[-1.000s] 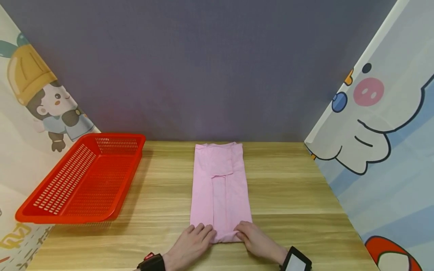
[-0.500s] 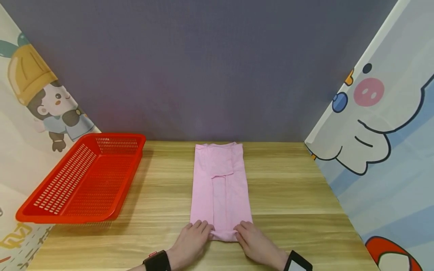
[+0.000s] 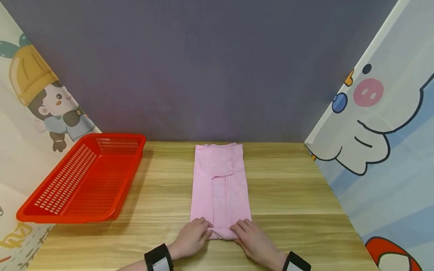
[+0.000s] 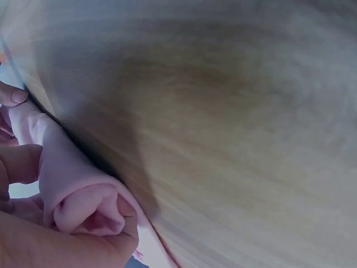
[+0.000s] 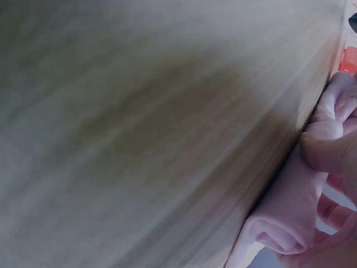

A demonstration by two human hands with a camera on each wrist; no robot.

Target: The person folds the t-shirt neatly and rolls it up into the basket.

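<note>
A pink cloth garment, folded into a long narrow strip, lies on the wooden table with its near end rolled up. My left hand grips the left end of that roll; in the left wrist view, thumb and fingers curl round the rolled cloth, whose spiral end shows. At the right end, my right hand pinches the roll, its thumb pressing the near side of the rolled cloth in the right wrist view. A squarish folded flap lies on the far half of the garment.
A red plastic basket with perforated sides stands on the left of the wooden table. Behind the table rises a grey panel. Cartoon-printed sheets flank both sides. Each wrist wears a black strap.
Both hands have moved slightly away from me with the near end of the cloth, which is rolled a little further. The left hand has turned at the wrist. The basket stays put.
</note>
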